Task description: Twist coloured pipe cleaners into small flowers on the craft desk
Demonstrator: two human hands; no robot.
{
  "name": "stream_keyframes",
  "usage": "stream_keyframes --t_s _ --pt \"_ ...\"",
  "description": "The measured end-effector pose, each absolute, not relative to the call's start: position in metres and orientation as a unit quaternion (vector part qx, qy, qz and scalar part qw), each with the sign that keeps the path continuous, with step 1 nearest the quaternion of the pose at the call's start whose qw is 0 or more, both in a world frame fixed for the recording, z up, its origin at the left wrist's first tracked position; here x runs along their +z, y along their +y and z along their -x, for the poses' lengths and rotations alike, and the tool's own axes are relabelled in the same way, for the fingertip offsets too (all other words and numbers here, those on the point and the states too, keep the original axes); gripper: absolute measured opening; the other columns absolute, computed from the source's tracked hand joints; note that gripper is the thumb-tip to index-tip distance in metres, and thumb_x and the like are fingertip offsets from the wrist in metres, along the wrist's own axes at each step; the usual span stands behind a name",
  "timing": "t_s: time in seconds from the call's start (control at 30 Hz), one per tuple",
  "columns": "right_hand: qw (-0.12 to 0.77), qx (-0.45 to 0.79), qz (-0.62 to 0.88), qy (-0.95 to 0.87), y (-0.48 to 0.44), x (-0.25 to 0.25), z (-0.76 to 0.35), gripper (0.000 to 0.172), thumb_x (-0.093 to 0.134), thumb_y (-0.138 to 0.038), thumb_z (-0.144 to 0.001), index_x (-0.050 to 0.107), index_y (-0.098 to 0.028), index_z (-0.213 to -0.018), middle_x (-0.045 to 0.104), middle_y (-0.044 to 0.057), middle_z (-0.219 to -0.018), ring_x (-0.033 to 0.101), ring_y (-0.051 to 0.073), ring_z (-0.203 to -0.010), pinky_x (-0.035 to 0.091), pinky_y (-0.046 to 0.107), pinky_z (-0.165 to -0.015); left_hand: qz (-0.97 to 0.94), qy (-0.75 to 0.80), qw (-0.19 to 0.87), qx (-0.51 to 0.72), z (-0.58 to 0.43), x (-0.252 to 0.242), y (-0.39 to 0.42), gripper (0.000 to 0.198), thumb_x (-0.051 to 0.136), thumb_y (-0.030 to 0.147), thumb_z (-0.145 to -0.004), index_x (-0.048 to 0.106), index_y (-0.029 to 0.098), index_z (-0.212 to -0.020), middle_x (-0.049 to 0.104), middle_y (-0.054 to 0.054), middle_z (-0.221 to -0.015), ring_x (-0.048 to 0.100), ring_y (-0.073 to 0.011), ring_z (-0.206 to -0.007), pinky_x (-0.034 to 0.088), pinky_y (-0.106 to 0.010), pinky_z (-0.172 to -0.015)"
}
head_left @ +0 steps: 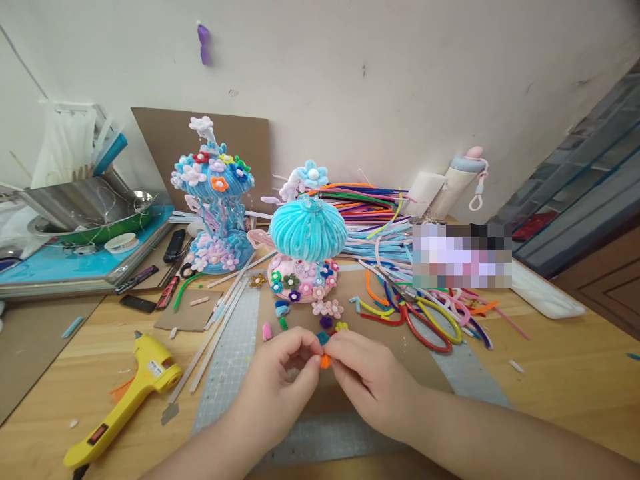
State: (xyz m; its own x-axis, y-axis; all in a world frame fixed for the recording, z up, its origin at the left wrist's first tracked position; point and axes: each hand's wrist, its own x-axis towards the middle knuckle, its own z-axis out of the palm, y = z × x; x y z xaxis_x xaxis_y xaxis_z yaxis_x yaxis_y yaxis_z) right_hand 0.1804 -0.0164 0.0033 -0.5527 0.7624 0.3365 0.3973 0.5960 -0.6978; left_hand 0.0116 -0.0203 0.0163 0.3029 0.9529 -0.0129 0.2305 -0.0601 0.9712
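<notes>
My left hand (280, 383) and my right hand (367, 373) meet at the front middle of the table, fingers pinched together on a small orange pipe-cleaner piece (325, 361). A small blue piece (323, 338) lies just behind my fingertips. Beyond them stands a turquoise pipe-cleaner mushroom (307, 233) on a pink base with small flowers (327, 308) around it. A taller blue flowered piece (215, 200) stands to its left.
A yellow glue gun (127, 400) lies at the front left. Glue sticks (220, 327) cross a grey cutting mat (230, 363). Red-handled scissors (425, 327) and a heap of coloured pipe cleaners (365, 220) sit to the right. A metal bowl (90, 207) is at the far left.
</notes>
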Motion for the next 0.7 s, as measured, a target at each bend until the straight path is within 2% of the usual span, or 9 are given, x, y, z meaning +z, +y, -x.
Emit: stream_keyframes --t_s 0.1,0.27,0.4,0.53,0.7 --pt "0.322 0.293 0.343 -0.832 -0.016 0.004 -0.182 0.018 0.034 -0.01 -0.088 0.049 -0.017 -0.079 0.048 0.002 -0.073 0.044 0.013 -0.067 0.035 0.023 -0.06 -0.653 0.47 0.481 0.348 -0.012 0.015 -0.02 0.006 0.049 0.016 -0.078 0.053 0.017 -0.074 0.054 0.002 -0.066 0.051 -0.0111 -0.063 0.039 -0.022 -0.062" --pt "0.343 0.339 0.372 -0.793 -0.016 0.001 -0.181 0.023 0.036 -0.017 -0.09 0.051 -0.017 -0.073 0.049 0.001 -0.069 0.048 0.011 -0.064 0.038 0.023 -0.059 -0.586 0.435 0.576 0.369 -0.015 0.015 -0.019 0.008 0.049 0.023 -0.082 0.051 0.017 -0.077 0.053 0.003 -0.065 0.052 -0.0098 -0.06 0.039 -0.021 -0.06" --pt "0.372 0.468 0.392 -0.699 -0.019 -0.004 -0.173 0.019 0.041 -0.024 -0.089 0.054 -0.016 -0.078 0.054 0.0 -0.07 0.051 0.006 -0.051 0.04 0.019 -0.051 -0.511 0.407 0.642 0.401 -0.016 0.011 -0.018 0.013 0.053 0.029 -0.08 0.048 0.017 -0.075 0.049 0.004 -0.065 0.047 -0.0076 -0.055 0.037 -0.02 -0.055" --pt "0.378 0.627 0.398 -0.553 -0.018 -0.006 -0.165 0.019 0.05 -0.035 -0.084 0.051 -0.016 -0.081 0.056 -0.002 -0.06 0.048 0.005 -0.04 0.034 0.014 -0.035 -0.477 0.404 0.666 0.408 -0.017 0.005 -0.016 0.017 0.055 0.031 -0.078 0.047 0.017 -0.074 0.048 0.005 -0.061 0.044 -0.0071 -0.052 0.035 -0.019 -0.053" --pt "0.388 0.679 0.401 -0.476 -0.014 -0.004 -0.164 0.025 0.06 -0.037 -0.076 0.053 -0.013 -0.079 0.06 -0.001 -0.06 0.049 0.005 -0.04 0.035 0.013 -0.034 -0.455 0.436 0.647 0.428 -0.019 0.007 -0.014 0.022 0.062 0.033 -0.073 0.05 0.015 -0.071 0.052 0.004 -0.059 0.049 -0.0087 -0.056 0.038 -0.02 -0.057"
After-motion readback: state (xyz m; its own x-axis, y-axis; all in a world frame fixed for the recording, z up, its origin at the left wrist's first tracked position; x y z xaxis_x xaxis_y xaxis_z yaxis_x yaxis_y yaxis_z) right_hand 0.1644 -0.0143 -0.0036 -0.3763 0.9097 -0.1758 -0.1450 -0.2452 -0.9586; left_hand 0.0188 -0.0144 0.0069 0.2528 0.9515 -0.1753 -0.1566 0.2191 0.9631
